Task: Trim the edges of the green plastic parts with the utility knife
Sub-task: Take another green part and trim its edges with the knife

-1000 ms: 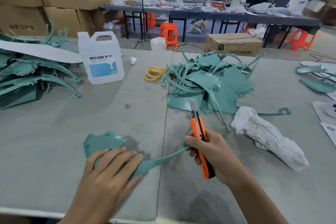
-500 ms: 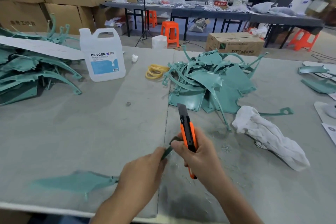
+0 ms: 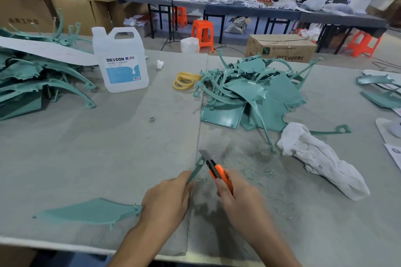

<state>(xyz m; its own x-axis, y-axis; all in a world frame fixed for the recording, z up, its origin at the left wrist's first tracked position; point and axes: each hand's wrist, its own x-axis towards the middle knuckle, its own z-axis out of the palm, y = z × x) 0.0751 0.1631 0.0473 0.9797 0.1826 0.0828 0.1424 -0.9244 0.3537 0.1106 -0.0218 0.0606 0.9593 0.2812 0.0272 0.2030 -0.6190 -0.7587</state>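
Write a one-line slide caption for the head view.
Edge trimming: the left hand grips a green plastic part while the right hand holds an orange utility knife, blade at the part's narrow tip.

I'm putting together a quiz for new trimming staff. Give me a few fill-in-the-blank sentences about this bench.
1. The left hand holds a green plastic part; the right hand holds a utility knife whose body is ____.
2. The label on the white jug reads ____.
3. The white rag lies on the knife's ____ side.

Missing words: orange; DEXCON; right.
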